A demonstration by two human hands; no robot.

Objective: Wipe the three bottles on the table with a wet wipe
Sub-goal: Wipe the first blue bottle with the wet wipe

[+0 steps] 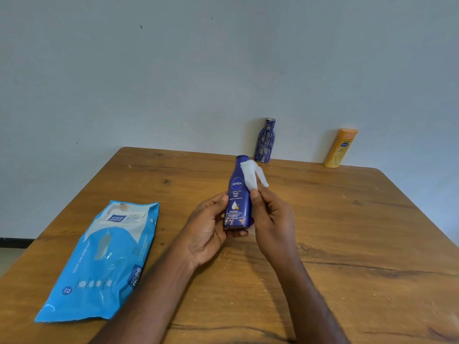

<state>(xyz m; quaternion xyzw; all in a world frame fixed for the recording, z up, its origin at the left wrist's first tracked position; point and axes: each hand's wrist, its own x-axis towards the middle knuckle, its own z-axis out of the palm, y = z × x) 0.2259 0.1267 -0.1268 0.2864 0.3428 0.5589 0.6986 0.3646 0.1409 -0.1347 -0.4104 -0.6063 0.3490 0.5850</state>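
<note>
Head view: wooden table [323, 244], then a blue wipes pack [104, 261] lying at left. Left hand [208, 229] grips the Nivea bottle [238, 194] above the table; right hand [270, 217] pinches a wipe [250, 173] against its neck. Patterned bottle [265, 141] and yellow bottle [340, 148] stand by the wall.

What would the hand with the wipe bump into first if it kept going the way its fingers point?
The right hand points up and away, pinching the wet wipe against the Nivea bottle. Beyond it, probably the patterned blue bottle by the wall, though depth is unclear.
</note>
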